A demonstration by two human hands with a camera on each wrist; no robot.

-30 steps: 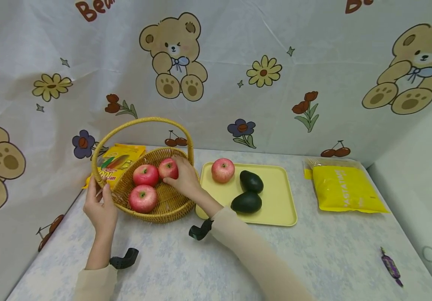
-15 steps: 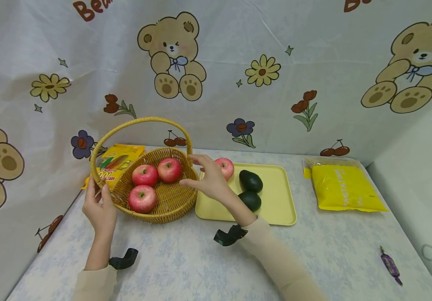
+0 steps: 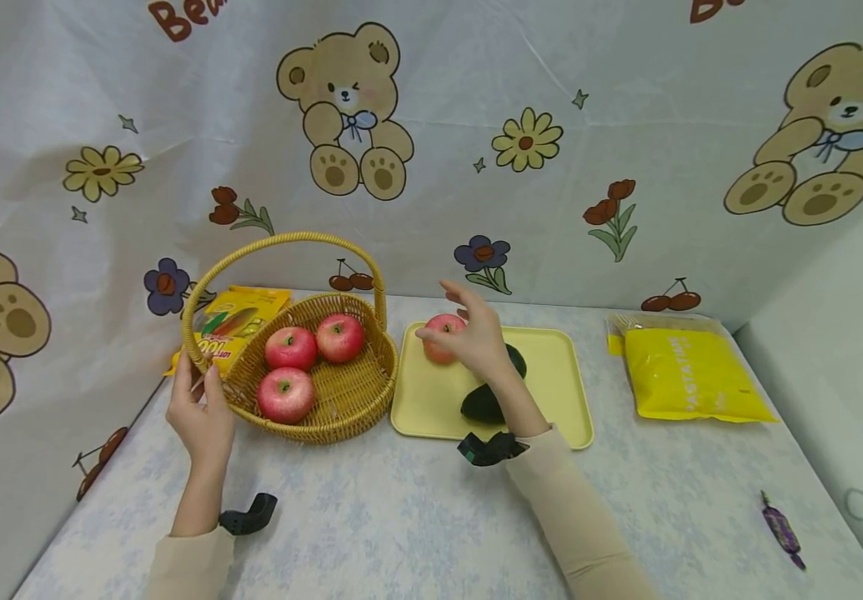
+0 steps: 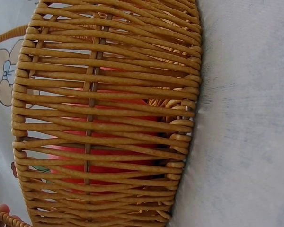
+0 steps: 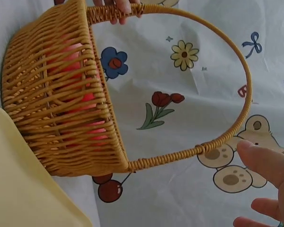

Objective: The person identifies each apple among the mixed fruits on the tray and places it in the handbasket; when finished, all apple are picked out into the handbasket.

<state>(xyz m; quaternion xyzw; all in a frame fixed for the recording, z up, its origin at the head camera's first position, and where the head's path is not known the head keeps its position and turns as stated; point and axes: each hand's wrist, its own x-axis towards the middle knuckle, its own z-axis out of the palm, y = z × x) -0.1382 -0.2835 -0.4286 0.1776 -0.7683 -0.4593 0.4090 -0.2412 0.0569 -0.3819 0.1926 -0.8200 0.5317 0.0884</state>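
Note:
At the left, my left hand (image 3: pixel 203 421) grips the base of the handle of a wicker basket (image 3: pixel 352 392). Three red apples (image 3: pixel 286 396) lie inside, and their red shows through the weave (image 4: pixel 104 132) in the left wrist view. My right hand (image 3: pixel 482 340) is over the yellow tray (image 3: pixel 419 417), thumb and fingers spread apart with nothing between them. Its thumb overlaps another red apple (image 3: pixel 442 322) on the tray in the head view. Two dark green avocados (image 3: pixel 482 406) lie there too, partly hidden behind this hand and wrist. In the right wrist view the right thumb (image 5: pixel 265 158) points toward the basket handle.
A yellow mango-print packet (image 3: pixel 239 321) lies behind the basket. Right of the tray is a yellow pasta bag (image 3: pixel 694 375), and nearer the right edge a purple wrapped candy (image 3: pixel 782 529). A bear-print cloth (image 3: pixel 431 167) hangs behind the table.
My right hand has let go of an apple in the basket, leaving it there, and moved right over the tray to the apple. My left hand stays on the handle.

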